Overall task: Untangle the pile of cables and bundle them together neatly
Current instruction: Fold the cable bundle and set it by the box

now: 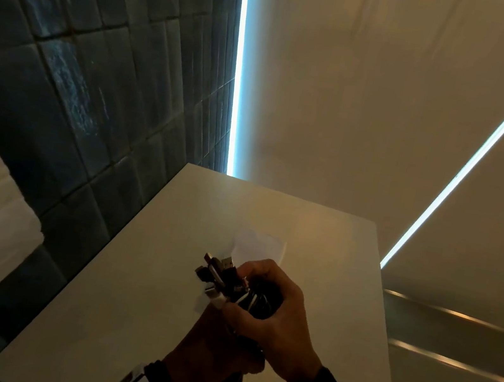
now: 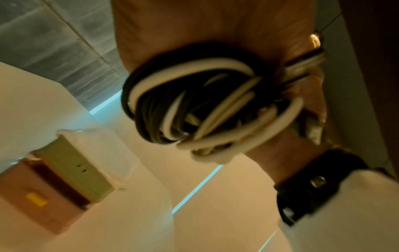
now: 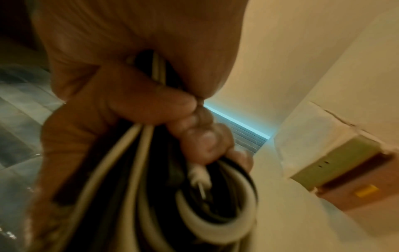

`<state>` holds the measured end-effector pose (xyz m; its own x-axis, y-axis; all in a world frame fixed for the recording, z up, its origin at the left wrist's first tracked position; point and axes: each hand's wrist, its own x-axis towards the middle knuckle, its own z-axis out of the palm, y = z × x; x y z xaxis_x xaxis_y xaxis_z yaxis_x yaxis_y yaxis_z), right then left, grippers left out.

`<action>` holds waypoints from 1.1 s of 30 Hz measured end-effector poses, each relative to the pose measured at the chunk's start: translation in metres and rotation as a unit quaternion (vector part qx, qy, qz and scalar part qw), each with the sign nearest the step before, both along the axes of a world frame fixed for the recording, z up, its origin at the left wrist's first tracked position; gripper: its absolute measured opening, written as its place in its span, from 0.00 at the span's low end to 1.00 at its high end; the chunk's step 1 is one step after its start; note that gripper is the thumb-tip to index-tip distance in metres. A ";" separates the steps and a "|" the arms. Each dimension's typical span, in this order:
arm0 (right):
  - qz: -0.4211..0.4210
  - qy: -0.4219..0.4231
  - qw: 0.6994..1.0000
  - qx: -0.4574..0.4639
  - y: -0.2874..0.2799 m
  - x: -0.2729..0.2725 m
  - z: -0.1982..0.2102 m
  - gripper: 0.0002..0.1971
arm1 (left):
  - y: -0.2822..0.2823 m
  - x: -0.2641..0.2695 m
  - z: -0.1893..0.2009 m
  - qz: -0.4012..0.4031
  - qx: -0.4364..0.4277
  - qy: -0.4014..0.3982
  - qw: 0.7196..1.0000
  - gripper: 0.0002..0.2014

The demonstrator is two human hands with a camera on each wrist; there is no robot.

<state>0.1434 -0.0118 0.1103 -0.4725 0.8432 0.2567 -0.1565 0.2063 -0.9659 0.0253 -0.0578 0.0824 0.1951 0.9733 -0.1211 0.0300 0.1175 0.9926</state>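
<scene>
The right hand [image 1: 273, 314] is curling its fingers round a bundle of cables [image 1: 237, 288], smooth black and white cords looped together, plugs sticking out beyond the knuckles. The left hand [image 1: 210, 350] is gripping the same bundle from beneath, loops hanging below it. Both are hovering over a pale table [image 1: 128, 286]; a pale box [image 2: 86, 170] is showing off to the side

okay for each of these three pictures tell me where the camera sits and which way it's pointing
Head: worn on the head, looks down at the white table; both hands hold the cable bundle.
Left wrist: on the left wrist, looks up along the left hand at the cable bundle; the other wrist's strap shows.
Right wrist: on the right wrist, looks up along the right hand gripping the bundle.
Shared: both wrist views show the box on the ceiling.
</scene>
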 end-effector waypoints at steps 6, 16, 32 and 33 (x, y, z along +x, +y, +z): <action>0.061 0.042 0.981 -0.178 0.007 -0.001 -0.052 0.24 | -0.010 -0.032 -0.028 0.095 0.010 0.057 0.994 0.13; -0.138 -0.061 0.835 -0.528 0.038 -0.032 -0.188 0.02 | -0.019 -0.094 -0.061 0.175 -0.036 0.067 0.982 0.12; -0.234 -0.031 0.802 -0.549 0.064 -0.069 -0.215 0.02 | -0.023 -0.122 -0.097 0.197 -0.187 -0.052 0.961 0.14; -0.228 -0.028 0.803 -0.550 0.057 -0.068 -0.214 0.03 | -0.023 -0.124 -0.100 0.198 -0.168 -0.030 0.965 0.20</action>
<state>0.0757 0.0450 -0.1038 -0.0348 0.6341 -0.7725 -0.2575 -0.7525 -0.6061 -0.0991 -0.0808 -0.0173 -0.1682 0.8802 -0.4439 -0.1396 0.4245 0.8946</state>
